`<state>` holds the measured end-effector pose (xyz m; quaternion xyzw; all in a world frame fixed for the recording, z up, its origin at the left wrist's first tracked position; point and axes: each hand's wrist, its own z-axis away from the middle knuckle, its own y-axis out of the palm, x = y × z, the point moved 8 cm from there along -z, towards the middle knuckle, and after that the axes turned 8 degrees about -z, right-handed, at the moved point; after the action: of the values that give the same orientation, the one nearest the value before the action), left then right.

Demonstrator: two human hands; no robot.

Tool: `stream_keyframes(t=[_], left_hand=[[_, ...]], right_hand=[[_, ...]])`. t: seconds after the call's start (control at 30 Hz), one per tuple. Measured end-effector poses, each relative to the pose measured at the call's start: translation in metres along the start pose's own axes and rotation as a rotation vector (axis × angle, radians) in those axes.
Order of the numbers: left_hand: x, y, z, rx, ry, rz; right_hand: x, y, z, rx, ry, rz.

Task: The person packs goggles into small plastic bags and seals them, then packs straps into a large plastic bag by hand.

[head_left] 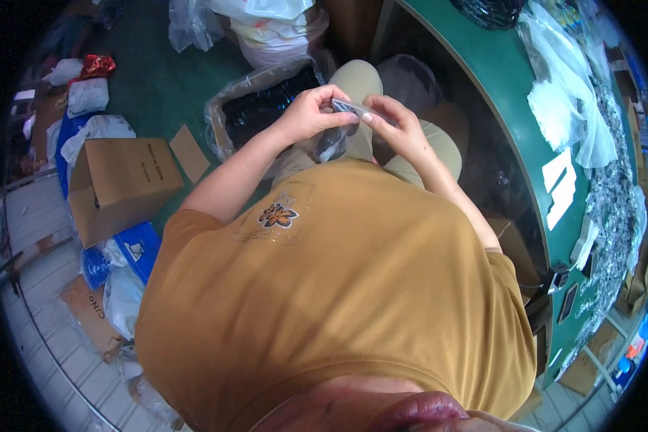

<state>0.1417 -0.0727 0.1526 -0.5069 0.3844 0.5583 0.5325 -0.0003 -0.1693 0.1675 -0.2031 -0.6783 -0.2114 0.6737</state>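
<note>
My left hand (pixel 315 115) and my right hand (pixel 402 131) meet over my lap, both closed, thumbs and fingers pinching a small clear plastic packet (pixel 348 108). Its upper edge looks flat and pale, and something dark shows beneath. What the packet contains cannot be made out, as my fingers cover part of it. Just below my left hand, a dark, shiny plastic piece (pixel 331 147) lies against my leg; whether it joins the packet is unclear. Close by on the left stands a plastic-lined carton (pixel 217 114) filled with black, glossy bundles.
An open brown cardboard box (pixel 133 171) sits at the left among bags. White plastic bags (pixel 277 32) are heaped at the far side. Along my right curves a green tabletop (pixel 507 97) bearing clear film (pixel 565 93), white paper pieces (pixel 560 189) and shiny silvery packets (pixel 612 216).
</note>
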Motion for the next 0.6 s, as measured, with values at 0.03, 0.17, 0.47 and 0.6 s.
stream_keyframes(t=[0.03,0.17,0.47,0.6], left_hand=[[0.001,-0.001,-0.001,-0.016,0.004,0.012],[-0.02,-0.002,0.0,-0.06,0.115,0.055],[-0.121,0.027,0.039,-0.246,0.85,-0.887],[-0.133,0.042,0.053,-0.146,0.94,-0.97]], right_hand=[[0.005,0.0,-0.001,0.033,-0.062,0.087],[0.044,0.004,-0.004,0.042,-0.33,0.313],[0.124,0.018,0.031,0.202,-0.611,0.827],[0.144,0.012,0.051,0.228,-0.611,0.792]])
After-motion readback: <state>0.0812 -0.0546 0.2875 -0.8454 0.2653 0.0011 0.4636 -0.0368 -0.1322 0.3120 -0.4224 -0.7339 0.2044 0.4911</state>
